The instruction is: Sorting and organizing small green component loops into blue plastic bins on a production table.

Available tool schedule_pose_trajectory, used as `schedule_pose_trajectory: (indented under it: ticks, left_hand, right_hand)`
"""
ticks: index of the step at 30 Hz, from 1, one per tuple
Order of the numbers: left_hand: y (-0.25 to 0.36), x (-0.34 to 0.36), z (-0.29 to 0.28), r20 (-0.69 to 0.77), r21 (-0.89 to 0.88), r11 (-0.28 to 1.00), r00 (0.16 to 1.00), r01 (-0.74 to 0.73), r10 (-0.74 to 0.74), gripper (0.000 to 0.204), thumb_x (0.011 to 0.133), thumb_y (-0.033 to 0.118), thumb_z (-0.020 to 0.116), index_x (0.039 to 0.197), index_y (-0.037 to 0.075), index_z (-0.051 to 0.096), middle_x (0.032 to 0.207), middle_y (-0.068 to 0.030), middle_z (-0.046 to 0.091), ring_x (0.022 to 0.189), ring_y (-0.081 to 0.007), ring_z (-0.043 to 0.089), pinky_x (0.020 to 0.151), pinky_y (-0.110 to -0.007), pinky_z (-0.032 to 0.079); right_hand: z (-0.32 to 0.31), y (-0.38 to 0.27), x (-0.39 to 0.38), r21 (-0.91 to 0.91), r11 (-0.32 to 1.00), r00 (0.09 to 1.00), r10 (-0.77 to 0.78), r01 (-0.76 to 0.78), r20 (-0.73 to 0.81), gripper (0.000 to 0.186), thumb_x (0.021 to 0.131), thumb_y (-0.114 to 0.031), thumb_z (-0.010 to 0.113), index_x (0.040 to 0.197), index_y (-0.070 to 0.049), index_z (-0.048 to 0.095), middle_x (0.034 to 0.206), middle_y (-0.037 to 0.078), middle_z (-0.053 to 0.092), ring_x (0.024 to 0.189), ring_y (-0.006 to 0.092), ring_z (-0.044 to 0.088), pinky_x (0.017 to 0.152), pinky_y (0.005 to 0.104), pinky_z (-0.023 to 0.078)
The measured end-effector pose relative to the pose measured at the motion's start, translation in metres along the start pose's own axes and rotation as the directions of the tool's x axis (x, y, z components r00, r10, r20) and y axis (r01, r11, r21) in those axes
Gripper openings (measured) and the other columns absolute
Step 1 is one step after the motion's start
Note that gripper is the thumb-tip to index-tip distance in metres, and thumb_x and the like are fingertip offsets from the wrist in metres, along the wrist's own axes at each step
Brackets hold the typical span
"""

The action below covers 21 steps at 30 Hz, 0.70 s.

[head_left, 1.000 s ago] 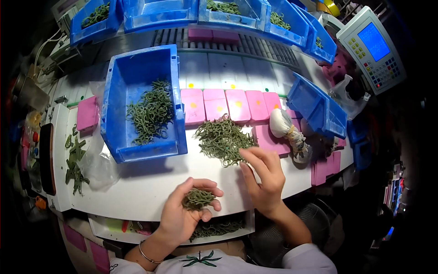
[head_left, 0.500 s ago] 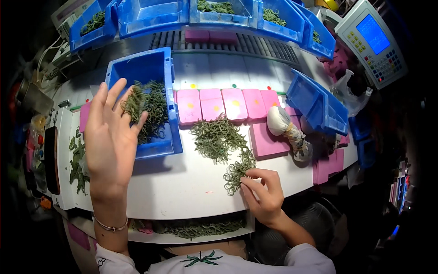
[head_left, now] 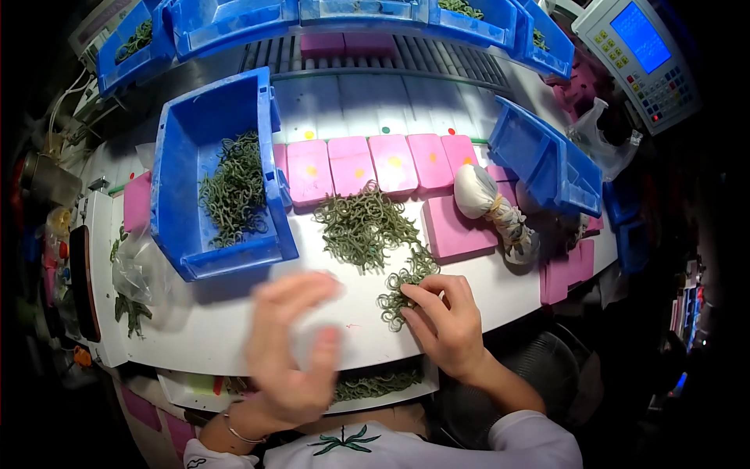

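On the white tabletop, a small cluster of dark green curly pieces (head_left: 396, 301) lies at the fingertips of my right hand (head_left: 449, 320). Thumb and forefinger are pinched together at the cluster's edge, on green curly pieces. Behind it spreads a larger heap of the same pieces (head_left: 363, 228). My left hand (head_left: 293, 344), blurred by motion, hovers over the table's front part; its thumb stands apart from the fingers and nothing shows in it. Farther left, a blue bin (head_left: 176, 168) holds more green curly pieces along its right side.
Pink blocks (head_left: 310, 173) line the back of the work area. A tied white cloth bundle (head_left: 486, 205) rests by another pink block (head_left: 453, 234). At right leans a blue bin (head_left: 539, 160); a keypad device (head_left: 644, 59) stands behind. A drawer (head_left: 426, 383) with green pieces juts out in front.
My left hand has come away from the blue bin, toward me and to the right, over the tabletop. My right hand stays pinched at the small cluster. The view has shifted slightly.
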<state>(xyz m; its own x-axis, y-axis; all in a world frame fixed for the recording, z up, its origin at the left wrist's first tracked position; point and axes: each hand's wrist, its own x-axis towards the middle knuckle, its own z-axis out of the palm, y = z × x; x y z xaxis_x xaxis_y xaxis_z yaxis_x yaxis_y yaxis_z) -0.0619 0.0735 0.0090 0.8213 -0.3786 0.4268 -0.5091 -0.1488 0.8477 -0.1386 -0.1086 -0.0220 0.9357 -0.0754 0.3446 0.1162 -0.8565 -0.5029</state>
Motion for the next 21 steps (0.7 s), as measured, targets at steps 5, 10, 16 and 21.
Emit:
schedule_pose_trajectory:
  ticks: [5,10,16,21]
  left_hand:
    - [-0.003,-0.022,0.034,0.215,0.011,0.962,0.939,0.272,-0.267,0.030,0.076,0.000,0.059,0.105,-0.003,0.055,0.102,-0.0140,0.051,0.084,-0.0205,0.053,0.071,-0.030,0.045]
    - [-0.013,-0.014,0.052,0.229,0.316,0.947,0.964,0.060,-0.137,0.035,0.070,0.006,0.070,0.102,0.000,0.056,0.093,-0.0122,0.048,0.080,-0.0243,0.050,0.069,-0.032,0.044]
    - [-0.016,-0.008,0.052,0.281,0.295,0.953,0.946,0.075,-0.162,0.019,0.067,0.004,0.071,0.080,0.002,0.058,0.073,-0.0054,0.050,0.069,-0.0174,0.050,0.060,-0.029,0.041]
    - [-0.023,-0.009,0.038,0.247,0.001,0.922,0.893,0.387,-0.375,0.009,0.076,0.001,0.064,0.083,0.001,0.059,0.075,-0.0051,0.060,0.059,-0.0081,0.053,0.052,-0.023,0.042]
  right_hand:
    - [-0.003,0.000,0.004,0.092,0.995,0.998,0.046,-0.050,0.048,0.023,0.066,0.001,0.068,0.087,-0.003,0.059,0.086,0.009,0.051,0.076,0.0256,0.050,0.062,0.0325,0.043]
    - [-0.008,0.003,-0.006,0.160,0.982,0.993,0.110,-0.103,-0.038,0.021,0.067,0.005,0.066,0.086,-0.002,0.060,0.084,0.010,0.054,0.074,0.0241,0.051,0.062,0.0312,0.043]
    - [-0.013,-0.002,-0.028,0.212,0.964,0.980,0.182,-0.161,-0.082,0.022,0.067,0.006,0.066,0.087,-0.001,0.060,0.081,0.010,0.057,0.069,0.0249,0.053,0.059,0.0315,0.044]
    - [-0.008,-0.001,-0.031,0.217,0.967,0.987,0.149,-0.134,-0.053,0.025,0.067,0.003,0.068,0.091,-0.002,0.061,0.082,0.010,0.057,0.070,0.0243,0.054,0.058,0.0311,0.044]
